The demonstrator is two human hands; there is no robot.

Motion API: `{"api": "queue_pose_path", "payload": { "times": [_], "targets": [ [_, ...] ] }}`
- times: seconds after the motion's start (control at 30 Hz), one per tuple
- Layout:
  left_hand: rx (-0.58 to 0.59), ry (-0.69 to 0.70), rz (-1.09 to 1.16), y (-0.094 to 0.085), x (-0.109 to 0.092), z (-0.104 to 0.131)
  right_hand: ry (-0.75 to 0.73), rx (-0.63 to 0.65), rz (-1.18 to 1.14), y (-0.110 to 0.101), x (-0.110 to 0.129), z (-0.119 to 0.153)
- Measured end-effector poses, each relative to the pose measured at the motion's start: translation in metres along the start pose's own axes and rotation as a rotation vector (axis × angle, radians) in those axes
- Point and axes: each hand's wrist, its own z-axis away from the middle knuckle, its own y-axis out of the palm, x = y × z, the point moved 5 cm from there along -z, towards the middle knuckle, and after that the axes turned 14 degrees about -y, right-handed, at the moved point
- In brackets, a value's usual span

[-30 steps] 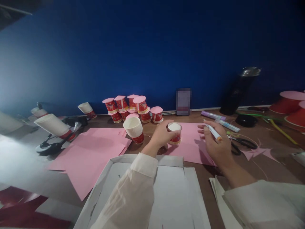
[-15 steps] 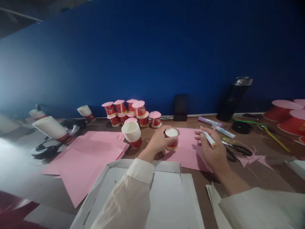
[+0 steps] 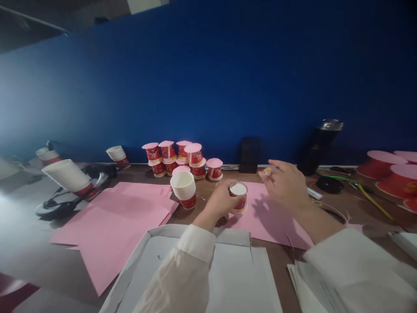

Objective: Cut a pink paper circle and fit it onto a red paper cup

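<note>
My left hand is wrapped round a red paper cup, which stands upside down, white base upward, on the near-left part of a pink paper sheet. Above the sheet's right side, my right hand grips a white marker. Only its orange end shows clearly; the fingers hide the rest. Left of my left hand stands a stack of paper cups, openings up. Behind it, several upturned red cups with pink paper discs are piled in two layers.
More pink sheets lie at the left, near tilted cup stacks. A white box lid sits closest to me. A black phone-like block and a dark bottle stand by the blue partition. Larger red cups are far right.
My right hand has risen and moved left and away from me with the marker, turning its orange end to the front. My left hand still holds the cup. The view has shifted slightly.
</note>
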Motion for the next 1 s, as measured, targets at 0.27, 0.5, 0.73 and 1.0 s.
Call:
{"api": "queue_pose_path", "payload": {
  "times": [0.27,0.5,0.73,1.0],
  "targets": [
    [-0.015,0.028,-0.086,-0.002,-0.004,0.001,-0.268,0.548,0.249,0.06,-0.032,-0.042],
    [-0.006,0.003,-0.089,-0.001,-0.003,0.002,-0.257,0.637,0.319,0.076,-0.048,-0.057],
    [-0.006,0.012,-0.09,-0.001,-0.003,0.002,-0.15,0.549,0.287,0.063,-0.065,-0.059],
    [-0.007,0.014,-0.094,-0.001,-0.003,0.001,0.128,0.174,0.124,0.014,-0.05,-0.048]
  ]
}}
